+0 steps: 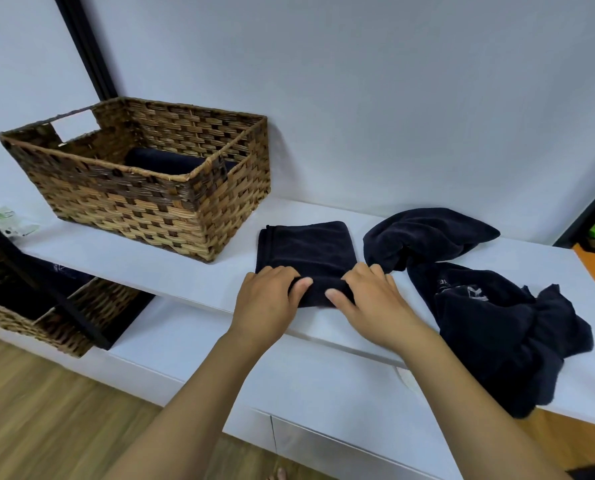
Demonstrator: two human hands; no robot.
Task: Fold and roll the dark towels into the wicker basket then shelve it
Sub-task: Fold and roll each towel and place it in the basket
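Step in hand, by my read: rolling the folded dark navy terry towel (pixel 304 247), lying flat at frame centre on the white laminate counter top (pixel 171 268). Near edge is already turned up into a small roll under both hands.

Left hand (pixel 268 296) sits on the left end of the roll, fingers curled over it, thumb tucked along the front; it's grasping the towel. Right hand (pixel 369 292) does the same on the right end, thumb pointing in twd the middle, also grasping the towel. Neither is slack.

To do it well, I'd say:
- keep both hands level w/ each other so the roll runs straight, not cone-shaped
- press down & fwd w/ fingertips; tight core first, since a loose start likely sags later
- watch the towel's left edge, upper part looks a bit doubled, so layers may creep sideways
- roll away from the body twd the wall, flat part staying smooth ahead

Rectangular brown woven wicker basket (pixel 143 202) stands upper left of frame, well apart from the hands, w/ one rolled dark towel (pixel 164 161) already inside. So a finished roll prob. goes beside that one.

Right of frame: heap of unfolded dark towels (pixel 490 306), just beside the right hand, part hanging off the counter's front edge. Those still need doing; shelving not yet begun.
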